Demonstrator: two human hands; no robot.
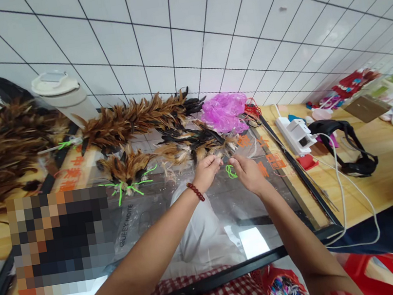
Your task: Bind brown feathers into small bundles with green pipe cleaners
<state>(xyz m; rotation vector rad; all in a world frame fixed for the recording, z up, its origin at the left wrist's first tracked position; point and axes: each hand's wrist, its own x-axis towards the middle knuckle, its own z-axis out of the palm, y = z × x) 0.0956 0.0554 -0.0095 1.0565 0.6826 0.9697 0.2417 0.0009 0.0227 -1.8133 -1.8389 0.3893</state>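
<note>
My left hand (208,171), wearing a dark red bead bracelet (196,192), is closed in a pinch over the glass-topped table. Close beside it my right hand (248,173) also pinches, thumb against fingers. Something thin and pale shows between the fingertips, too small to make out. Just beyond them lies a loose pile of dark and brown feathers (196,142). Green string (231,172) rests under my right hand. Left of the hands sits a brown feather bunch (125,168) with green ties. Behind it stretches a long feather strip (136,119).
A white tumbler (63,96) and a large feather heap (1,152) stand at left. A purple plastic bag (226,111) lies against the tiled wall. At right are a power strip (296,135) with a white cable, a black strap (351,144), and a red stool (388,271) below.
</note>
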